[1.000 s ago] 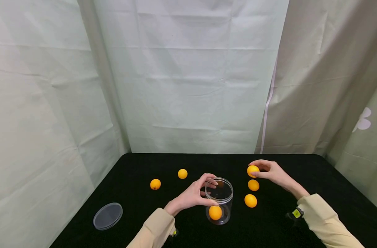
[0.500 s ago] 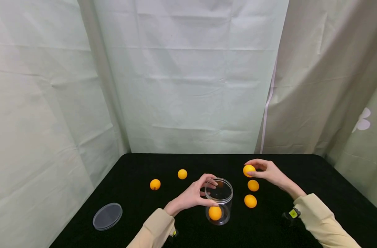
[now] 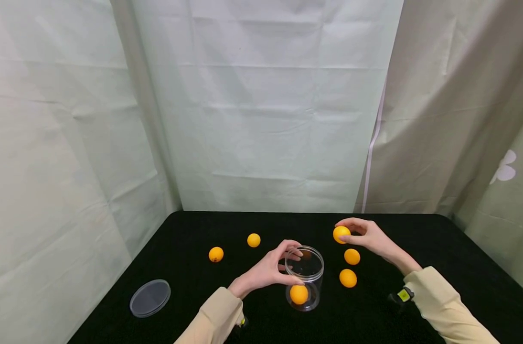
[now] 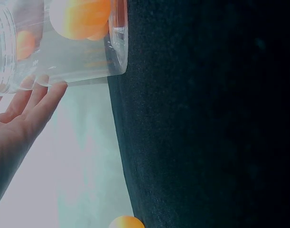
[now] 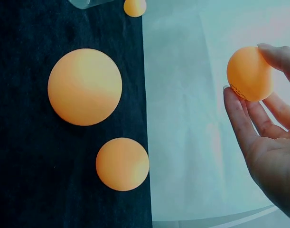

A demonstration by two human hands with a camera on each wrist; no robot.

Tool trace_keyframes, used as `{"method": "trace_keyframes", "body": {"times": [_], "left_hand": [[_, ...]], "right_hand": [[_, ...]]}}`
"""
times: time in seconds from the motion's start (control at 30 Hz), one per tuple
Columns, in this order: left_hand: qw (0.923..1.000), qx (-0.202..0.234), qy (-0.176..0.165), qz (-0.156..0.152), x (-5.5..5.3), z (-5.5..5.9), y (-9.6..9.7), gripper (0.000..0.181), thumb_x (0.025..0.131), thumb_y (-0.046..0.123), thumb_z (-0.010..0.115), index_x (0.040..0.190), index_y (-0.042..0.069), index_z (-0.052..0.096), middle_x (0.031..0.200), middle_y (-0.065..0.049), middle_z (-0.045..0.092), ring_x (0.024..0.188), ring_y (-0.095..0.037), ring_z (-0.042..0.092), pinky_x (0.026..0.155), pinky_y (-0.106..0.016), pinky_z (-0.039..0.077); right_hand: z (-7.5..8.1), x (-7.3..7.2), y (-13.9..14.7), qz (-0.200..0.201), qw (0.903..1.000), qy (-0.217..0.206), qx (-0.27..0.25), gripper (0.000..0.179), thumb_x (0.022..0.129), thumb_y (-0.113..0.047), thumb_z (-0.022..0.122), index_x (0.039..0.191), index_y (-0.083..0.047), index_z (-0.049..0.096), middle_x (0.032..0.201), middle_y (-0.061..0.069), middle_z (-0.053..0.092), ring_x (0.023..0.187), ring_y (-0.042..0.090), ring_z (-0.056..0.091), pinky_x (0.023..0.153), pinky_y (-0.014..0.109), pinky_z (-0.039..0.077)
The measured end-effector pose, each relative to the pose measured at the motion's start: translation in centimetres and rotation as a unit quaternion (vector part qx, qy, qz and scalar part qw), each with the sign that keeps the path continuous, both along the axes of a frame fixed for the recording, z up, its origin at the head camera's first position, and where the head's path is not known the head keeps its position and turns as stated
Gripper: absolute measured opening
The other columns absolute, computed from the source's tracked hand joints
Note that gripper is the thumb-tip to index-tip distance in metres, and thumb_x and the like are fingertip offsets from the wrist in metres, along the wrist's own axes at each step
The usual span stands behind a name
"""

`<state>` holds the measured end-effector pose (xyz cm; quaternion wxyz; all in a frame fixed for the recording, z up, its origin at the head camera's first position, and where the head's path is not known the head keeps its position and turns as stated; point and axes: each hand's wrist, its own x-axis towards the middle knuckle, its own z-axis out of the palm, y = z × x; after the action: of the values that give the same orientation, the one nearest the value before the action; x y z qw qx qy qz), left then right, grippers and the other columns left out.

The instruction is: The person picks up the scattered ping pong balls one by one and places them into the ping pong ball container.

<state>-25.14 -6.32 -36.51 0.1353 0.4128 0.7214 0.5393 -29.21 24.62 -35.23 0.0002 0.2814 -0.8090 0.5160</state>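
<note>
On the black tabletop (image 3: 201, 229), as I view it remotely, a clear jar (image 3: 311, 282) stands upright with its mouth uncovered; one orange ball (image 3: 299, 295) lies low inside it. Left grip (image 3: 267, 271): fingers and thumb curved round the jar near its rim, which I take as steadying. Right grip (image 3: 370, 237): thumb and fingertips pinching the held ball (image 3: 341, 234), to the right of the jar and apart from it; the right wrist view shows it raised, dark print on its side. Remaining balls: a farther ball (image 3: 352, 256) and a nearer ball (image 3: 348, 278) to the right of the jar; an outer ball (image 3: 216, 254) and an inner ball (image 3: 253, 240) to the left. Lid (image 3: 150, 298): flat, well apart from the jar. Progress, as I judge it, is early: one ball inside, one in hand, four left on the tabletop, the lid off (further orange patches show through the wall in the left wrist view; whether balls or reflections, I cannot tell)
</note>
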Motion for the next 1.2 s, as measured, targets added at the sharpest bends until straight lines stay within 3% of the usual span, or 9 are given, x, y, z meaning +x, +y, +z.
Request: {"method": "trace_keyframes", "body": {"times": [0.4,0.67,0.73,0.97,1.2], "left_hand": [[1.0,-0.006,-0.002,0.005,0.1,0.2,0.0,0.066,0.078,0.017,0.068,0.13,0.003,0.03,0.122,-0.021,0.042,0.11,-0.033,0.044,0.082,-0.031,0.044],[0.9999,-0.012,-0.001,0.008,0.0,0.2,0.0,0.066,0.078,0.018,0.068,0.13,0.004,0.03,0.123,-0.021,0.042,0.11,-0.03,0.045,0.082,-0.032,0.044],[0.9999,-0.01,0.0,0.008,-0.1,0.0,-0.1,0.066,0.078,0.019,0.068,0.13,0.004,0.03,0.122,-0.019,0.042,0.109,-0.028,0.046,0.081,-0.032,0.044],[0.9998,-0.008,-0.002,0.019,-1.6,-2.5,0.0,0.065,0.077,0.023,0.07,0.13,0.016,0.032,0.122,-0.007,0.044,0.108,-0.018,0.047,0.082,-0.032,0.044],[0.9996,-0.01,0.012,0.022,-1.8,-2.8,-0.1,0.063,0.077,0.028,0.069,0.129,0.02,0.033,0.121,-0.004,0.046,0.108,-0.016,0.047,0.081,-0.033,0.044]], "right_hand": [[0.3,0.0,-1.3,0.024,0.9997,0.006,-0.004,0.035,0.087,-0.015,0.061,0.117,0.001,0.053,0.105,0.01,0.059,0.093,0.026,0.056,0.078,0.039,0.046],[0.6,0.4,-2.0,0.038,0.9991,-0.005,-0.015,0.034,0.088,-0.015,0.06,0.118,-0.001,0.052,0.108,0.01,0.058,0.097,0.027,0.055,0.079,0.043,0.044],[0.6,0.4,-2.0,0.041,0.999,-0.005,-0.017,0.034,0.088,-0.014,0.06,0.118,-0.002,0.052,0.108,0.01,0.058,0.097,0.027,0.055,0.079,0.044,0.044],[0.6,0.6,-2.4,0.065,0.9976,0.002,-0.024,0.033,0.089,-0.012,0.058,0.119,0.0,0.051,0.109,0.012,0.058,0.097,0.028,0.055,0.08,0.043,0.045],[0.7,0.7,-2.9,0.074,0.9969,0.0,-0.026,0.033,0.089,-0.011,0.058,0.119,-0.001,0.051,0.108,0.011,0.058,0.095,0.028,0.056,0.079,0.042,0.046]]}}
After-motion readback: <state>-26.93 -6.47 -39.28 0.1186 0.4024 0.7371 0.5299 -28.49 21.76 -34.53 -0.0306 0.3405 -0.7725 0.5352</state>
